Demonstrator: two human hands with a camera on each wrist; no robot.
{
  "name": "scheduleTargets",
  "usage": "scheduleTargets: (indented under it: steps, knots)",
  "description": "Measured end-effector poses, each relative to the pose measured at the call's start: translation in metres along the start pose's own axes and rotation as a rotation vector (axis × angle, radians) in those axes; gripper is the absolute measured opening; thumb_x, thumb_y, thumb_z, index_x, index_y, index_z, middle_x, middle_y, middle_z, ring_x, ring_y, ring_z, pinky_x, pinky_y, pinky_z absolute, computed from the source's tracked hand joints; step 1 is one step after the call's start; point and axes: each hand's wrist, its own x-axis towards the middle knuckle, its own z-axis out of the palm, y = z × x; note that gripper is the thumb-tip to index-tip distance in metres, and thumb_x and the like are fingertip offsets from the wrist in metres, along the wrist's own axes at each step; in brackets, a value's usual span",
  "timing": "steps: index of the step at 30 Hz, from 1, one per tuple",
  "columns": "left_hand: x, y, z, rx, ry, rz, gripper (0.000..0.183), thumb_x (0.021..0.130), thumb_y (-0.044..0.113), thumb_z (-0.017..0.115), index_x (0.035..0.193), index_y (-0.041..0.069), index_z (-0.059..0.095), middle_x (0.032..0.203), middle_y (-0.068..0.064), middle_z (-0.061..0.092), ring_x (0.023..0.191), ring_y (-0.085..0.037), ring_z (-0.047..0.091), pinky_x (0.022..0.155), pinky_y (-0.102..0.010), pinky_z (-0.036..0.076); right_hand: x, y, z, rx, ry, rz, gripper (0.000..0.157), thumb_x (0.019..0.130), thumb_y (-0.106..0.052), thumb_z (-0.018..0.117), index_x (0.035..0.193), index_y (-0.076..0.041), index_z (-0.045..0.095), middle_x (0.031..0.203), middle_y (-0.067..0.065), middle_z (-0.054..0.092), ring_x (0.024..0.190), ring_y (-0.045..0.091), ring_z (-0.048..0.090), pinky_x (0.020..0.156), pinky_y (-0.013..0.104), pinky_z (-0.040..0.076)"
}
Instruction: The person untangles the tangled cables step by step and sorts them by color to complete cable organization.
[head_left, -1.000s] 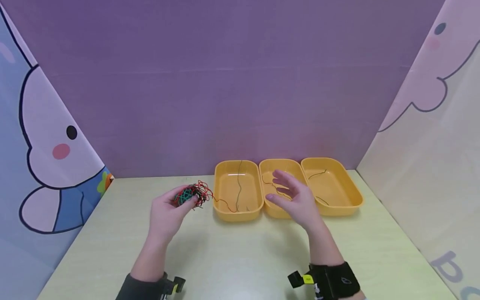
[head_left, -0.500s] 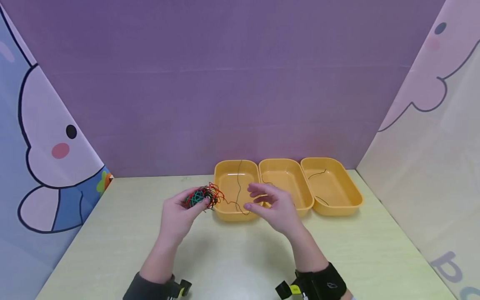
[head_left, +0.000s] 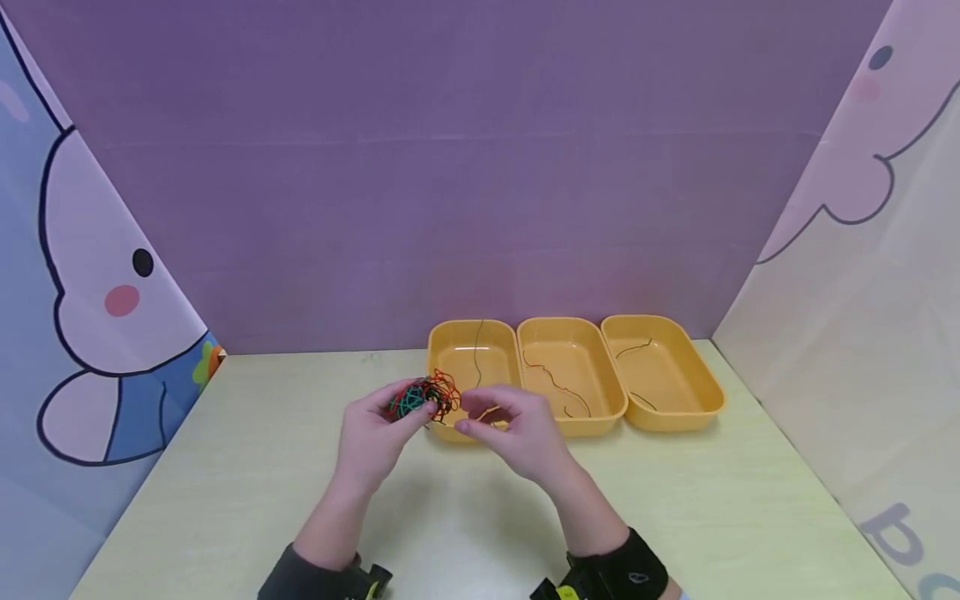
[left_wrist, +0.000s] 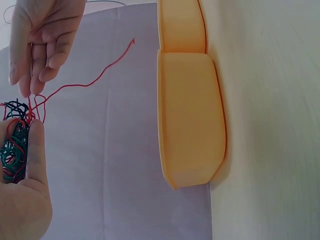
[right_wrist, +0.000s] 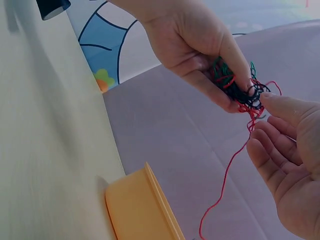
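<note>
A tangled bundle of thin red, green and black wires (head_left: 423, 397) is gripped between the thumb and fingers of my left hand (head_left: 375, 433), raised above the table. From it a loose red wire (left_wrist: 90, 84) trails away with a free end. My right hand (head_left: 517, 433) is beside the bundle's right side, its fingers bent a little. In the right wrist view its thumb and fingertips (right_wrist: 256, 145) are apart, close to the red loops of the bundle (right_wrist: 237, 92). Some loops may touch these fingertips; the views do not settle it.
Three yellow trays stand in a row at the table's back: left tray (head_left: 442, 342), middle tray (head_left: 573, 333) and right tray (head_left: 690, 375). Single wire strands lie in them, such as a red wire (head_left: 555, 382) in the middle one. A purple backdrop (head_left: 480, 183) rises behind.
My right hand has moved left from over the middle tray to beside the bundle. My left hand, still holding the bundle, has shifted right toward it.
</note>
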Motion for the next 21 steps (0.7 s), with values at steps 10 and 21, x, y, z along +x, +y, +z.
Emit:
scheduleTargets:
  steps: [10, 21]
  knots:
    - [-0.0022, -0.003, 0.008, 0.074, -0.002, 0.04, 0.033, 0.08, 0.022, 0.08, 0.11, 0.012, 0.071, 0.101, -0.005, 0.069, 0.084, -0.018, 0.063, 0.065, -0.025, 0.058, 0.0011, -0.0031, 0.0073, -0.031, 0.017, -0.026, 0.021, 0.078, -0.019, 0.081, 0.095, -0.01, 0.073, 0.085, -0.002, 0.068, 0.075, 0.011, 0.06, 0.06, 0.031, 0.058]
    - [-0.0053, -0.0009, 0.0103, 0.103, -0.026, 0.047, 0.032, 0.081, 0.024, 0.079, 0.109, 0.012, 0.07, 0.102, -0.004, 0.069, 0.084, -0.016, 0.063, 0.066, -0.027, 0.058, 0.0006, -0.0023, 0.0075, -0.078, 0.017, -0.026, 0.017, 0.08, -0.022, 0.08, 0.089, -0.01, 0.072, 0.08, -0.006, 0.064, 0.07, 0.01, 0.058, 0.059, 0.026, 0.057]
